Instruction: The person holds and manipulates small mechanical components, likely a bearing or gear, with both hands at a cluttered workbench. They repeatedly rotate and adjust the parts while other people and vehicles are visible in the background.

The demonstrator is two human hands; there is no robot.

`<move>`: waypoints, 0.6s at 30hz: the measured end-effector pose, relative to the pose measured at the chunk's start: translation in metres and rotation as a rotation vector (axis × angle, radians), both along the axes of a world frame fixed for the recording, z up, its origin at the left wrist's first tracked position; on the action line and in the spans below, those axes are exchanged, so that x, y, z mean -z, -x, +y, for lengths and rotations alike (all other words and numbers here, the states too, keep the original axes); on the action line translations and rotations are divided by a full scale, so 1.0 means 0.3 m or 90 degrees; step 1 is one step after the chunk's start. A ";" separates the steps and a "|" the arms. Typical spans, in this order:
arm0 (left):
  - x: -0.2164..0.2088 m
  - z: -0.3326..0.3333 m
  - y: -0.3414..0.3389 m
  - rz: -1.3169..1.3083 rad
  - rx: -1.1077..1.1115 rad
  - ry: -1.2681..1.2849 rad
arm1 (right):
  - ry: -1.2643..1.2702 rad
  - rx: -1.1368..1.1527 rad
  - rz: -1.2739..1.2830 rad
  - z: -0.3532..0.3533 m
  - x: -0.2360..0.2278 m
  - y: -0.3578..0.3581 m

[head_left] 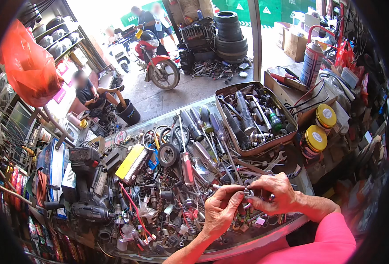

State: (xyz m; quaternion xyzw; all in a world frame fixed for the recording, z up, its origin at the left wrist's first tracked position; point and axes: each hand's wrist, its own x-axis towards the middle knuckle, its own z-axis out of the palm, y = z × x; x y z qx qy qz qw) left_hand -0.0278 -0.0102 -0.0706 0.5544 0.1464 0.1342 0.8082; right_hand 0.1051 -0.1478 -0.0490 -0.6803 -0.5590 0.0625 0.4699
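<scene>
Fingers [234,200] of the left hand [221,210] and right hand [277,193] are pinched together on a small metal part [247,192], held between their tips over the cluttered bench [287,229]. Beyond lies a red-handled screwdriver [188,169], then a tin [265,148] of tools [245,112] near yellow-lidded jars [314,138]; farther off stands a red motorcycle [154,57].

Your left forearm [190,247] is slanting up from the lower edge, your left hand [223,210] pinching with its thumb [235,201] against bent fingers. Your right forearm [318,207] is angling leftward, your right hand [277,193] curling its fingers close beside the left hand.
</scene>
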 end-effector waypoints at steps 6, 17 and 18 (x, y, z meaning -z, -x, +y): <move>-0.001 0.005 0.002 0.016 0.023 -0.010 | -0.044 -0.025 -0.066 -0.008 0.074 -0.031; -0.005 0.002 0.000 0.017 0.014 -0.018 | 0.018 -0.052 -0.060 -0.014 0.065 -0.029; -0.005 0.001 -0.001 0.014 0.003 -0.019 | 0.006 -0.037 -0.051 -0.011 0.063 -0.027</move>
